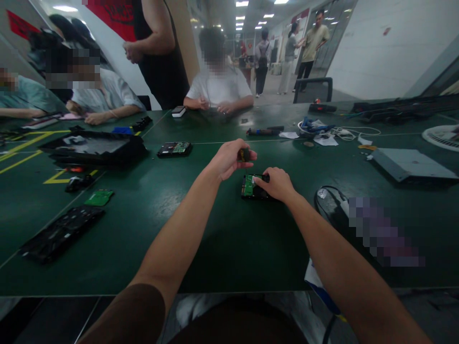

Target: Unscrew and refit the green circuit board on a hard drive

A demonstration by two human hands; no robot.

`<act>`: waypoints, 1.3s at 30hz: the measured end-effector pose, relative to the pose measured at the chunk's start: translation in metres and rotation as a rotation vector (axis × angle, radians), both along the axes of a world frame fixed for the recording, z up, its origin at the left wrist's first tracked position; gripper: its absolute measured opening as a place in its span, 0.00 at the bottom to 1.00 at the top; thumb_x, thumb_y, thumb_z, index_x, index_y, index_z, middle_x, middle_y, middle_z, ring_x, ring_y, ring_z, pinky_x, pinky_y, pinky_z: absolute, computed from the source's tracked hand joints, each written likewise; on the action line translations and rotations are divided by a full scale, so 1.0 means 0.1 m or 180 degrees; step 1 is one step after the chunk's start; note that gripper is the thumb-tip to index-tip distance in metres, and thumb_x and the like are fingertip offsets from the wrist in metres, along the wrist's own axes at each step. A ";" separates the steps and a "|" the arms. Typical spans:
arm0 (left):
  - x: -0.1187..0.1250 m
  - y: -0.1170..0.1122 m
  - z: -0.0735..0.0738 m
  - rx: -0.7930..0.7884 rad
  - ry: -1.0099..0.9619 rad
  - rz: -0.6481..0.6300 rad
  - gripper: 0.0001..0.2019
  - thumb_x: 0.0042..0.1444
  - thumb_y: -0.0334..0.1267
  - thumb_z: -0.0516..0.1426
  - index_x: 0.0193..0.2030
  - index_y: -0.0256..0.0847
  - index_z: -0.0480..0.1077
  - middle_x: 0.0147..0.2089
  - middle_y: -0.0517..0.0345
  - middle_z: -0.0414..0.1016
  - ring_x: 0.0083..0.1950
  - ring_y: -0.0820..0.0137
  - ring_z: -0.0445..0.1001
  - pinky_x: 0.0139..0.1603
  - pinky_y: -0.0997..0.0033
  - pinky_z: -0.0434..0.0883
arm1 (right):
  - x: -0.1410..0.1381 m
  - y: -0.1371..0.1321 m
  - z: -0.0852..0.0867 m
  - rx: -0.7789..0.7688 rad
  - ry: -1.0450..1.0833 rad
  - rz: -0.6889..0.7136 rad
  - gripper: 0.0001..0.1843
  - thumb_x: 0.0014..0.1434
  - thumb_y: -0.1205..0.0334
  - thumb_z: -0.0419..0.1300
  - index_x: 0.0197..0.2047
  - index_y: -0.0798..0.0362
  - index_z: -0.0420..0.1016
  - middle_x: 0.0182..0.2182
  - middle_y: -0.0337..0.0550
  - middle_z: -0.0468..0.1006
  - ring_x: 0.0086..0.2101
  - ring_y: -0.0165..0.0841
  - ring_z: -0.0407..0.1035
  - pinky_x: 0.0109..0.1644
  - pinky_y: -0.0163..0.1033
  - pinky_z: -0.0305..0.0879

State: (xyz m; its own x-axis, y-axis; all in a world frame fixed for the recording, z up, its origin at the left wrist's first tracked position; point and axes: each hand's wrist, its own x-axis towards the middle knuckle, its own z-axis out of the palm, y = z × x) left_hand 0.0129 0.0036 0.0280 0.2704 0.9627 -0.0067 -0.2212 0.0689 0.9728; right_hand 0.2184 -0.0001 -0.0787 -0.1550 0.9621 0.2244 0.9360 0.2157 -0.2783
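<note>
A hard drive (248, 189) lies on the green table in front of me with its green circuit board facing up. My right hand (278, 184) grips its right end, the thumb lying over the board, and covers that part. Above the drive's far left side, my left hand (232, 157) is closed around the dark handle of a screwdriver (244, 154) with yellow marks. Its thin shaft points down toward the drive. Whether the tip sits in a screw is too small to tell.
Another hard drive (175, 149) lies to the left, near a black plastic housing (96, 153). A loose green circuit board (99, 197) and a black panel (60, 231) are nearer. On the right are a grey metal box (412, 165) and cables (332, 188). A person (218, 88) sits opposite.
</note>
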 end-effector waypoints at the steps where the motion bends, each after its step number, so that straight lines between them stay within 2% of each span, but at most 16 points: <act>1: 0.00 0.01 0.00 0.0023 0.0017 0.0014 0.06 0.58 0.38 0.58 0.37 0.38 0.73 0.38 0.48 0.80 0.41 0.65 0.79 0.36 0.68 0.75 | 0.00 0.00 0.00 -0.0003 -0.0005 -0.0002 0.29 0.65 0.31 0.55 0.46 0.50 0.77 0.46 0.52 0.80 0.45 0.46 0.72 0.47 0.48 0.66; 6: -0.05 0.05 -0.02 0.0302 0.0361 0.0158 0.09 0.57 0.38 0.57 0.35 0.37 0.77 0.37 0.48 0.78 0.36 0.68 0.74 0.29 0.73 0.69 | -0.01 -0.01 0.03 -0.0052 -0.0031 -0.0029 0.30 0.65 0.31 0.55 0.47 0.50 0.77 0.46 0.53 0.80 0.46 0.47 0.72 0.47 0.48 0.65; 11: -0.04 0.00 0.01 0.0114 0.0340 0.0028 0.08 0.58 0.39 0.58 0.40 0.38 0.74 0.37 0.48 0.80 0.38 0.66 0.78 0.32 0.71 0.71 | -0.02 -0.02 0.04 -0.0035 -0.0067 -0.0020 0.29 0.65 0.32 0.56 0.46 0.50 0.78 0.47 0.54 0.80 0.46 0.47 0.72 0.47 0.48 0.66; 14: -0.01 0.00 0.01 0.0036 0.0223 -0.0049 0.07 0.58 0.40 0.59 0.38 0.38 0.72 0.38 0.46 0.81 0.40 0.64 0.79 0.34 0.69 0.73 | -0.02 -0.01 0.03 -0.0020 -0.0080 -0.0021 0.29 0.65 0.32 0.55 0.46 0.50 0.78 0.47 0.54 0.80 0.46 0.47 0.72 0.47 0.49 0.66; 18: -0.01 0.02 -0.01 0.0224 0.0302 -0.0074 0.06 0.57 0.37 0.59 0.34 0.37 0.75 0.39 0.46 0.80 0.40 0.66 0.77 0.35 0.70 0.73 | -0.02 0.00 0.03 -0.0010 -0.0066 -0.0005 0.29 0.65 0.32 0.55 0.46 0.50 0.77 0.46 0.54 0.80 0.46 0.48 0.72 0.47 0.50 0.66; 22: -0.03 0.02 -0.01 0.0366 0.0442 -0.0054 0.07 0.57 0.37 0.59 0.35 0.36 0.78 0.38 0.46 0.79 0.37 0.68 0.74 0.34 0.72 0.72 | -0.01 0.00 0.02 -0.0015 -0.0023 0.0005 0.30 0.65 0.31 0.54 0.46 0.50 0.77 0.46 0.53 0.80 0.45 0.47 0.72 0.46 0.50 0.66; 27: -0.01 -0.03 0.02 0.0100 0.0313 -0.0196 0.08 0.58 0.39 0.60 0.39 0.37 0.76 0.39 0.46 0.81 0.40 0.64 0.79 0.37 0.66 0.77 | 0.00 0.00 0.01 0.0008 -0.0019 0.0027 0.29 0.65 0.32 0.55 0.47 0.50 0.77 0.46 0.52 0.80 0.46 0.47 0.72 0.47 0.49 0.66; 31: 0.00 -0.03 0.03 -0.0096 0.0166 -0.0237 0.07 0.58 0.39 0.58 0.38 0.37 0.74 0.39 0.44 0.82 0.43 0.62 0.80 0.43 0.61 0.79 | -0.01 -0.01 0.03 -0.0017 -0.0040 0.0010 0.29 0.66 0.32 0.55 0.47 0.50 0.77 0.46 0.53 0.80 0.46 0.47 0.72 0.47 0.49 0.66; 39: -0.04 0.02 0.01 0.0221 0.0598 -0.0095 0.13 0.57 0.41 0.56 0.38 0.35 0.78 0.43 0.44 0.81 0.41 0.65 0.76 0.35 0.70 0.72 | -0.02 -0.01 0.02 -0.0003 -0.0052 -0.0028 0.29 0.66 0.32 0.55 0.47 0.51 0.77 0.46 0.54 0.80 0.46 0.48 0.72 0.46 0.49 0.65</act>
